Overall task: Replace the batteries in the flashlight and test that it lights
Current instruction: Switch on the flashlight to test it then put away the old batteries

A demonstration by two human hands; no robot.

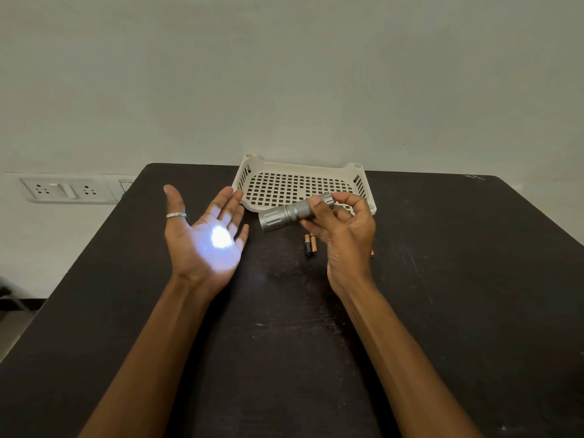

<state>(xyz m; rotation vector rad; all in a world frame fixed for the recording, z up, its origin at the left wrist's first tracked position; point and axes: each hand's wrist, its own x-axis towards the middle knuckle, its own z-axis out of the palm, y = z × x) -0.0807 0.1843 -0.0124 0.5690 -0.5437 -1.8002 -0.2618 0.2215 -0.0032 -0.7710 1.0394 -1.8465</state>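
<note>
My right hand [346,235] grips a silver flashlight [284,214] by its tail end, with the head pointing left. The flashlight is lit: a bright white spot falls on the palm of my left hand [205,241], which is held flat, palm up, fingers apart, holding nothing. A ring sits on the left thumb. Two small gold-and-black batteries [310,245] lie side by side on the dark table [316,327], just under the flashlight. A sliver of something orange, perhaps another battery [372,252], shows behind my right wrist.
A cream perforated plastic tray [249,181] sits at the table's far edge, behind the flashlight. A plain wall rises beyond it. A wall socket panel [66,189] is off the table's left side. The table's left edge runs diagonally.
</note>
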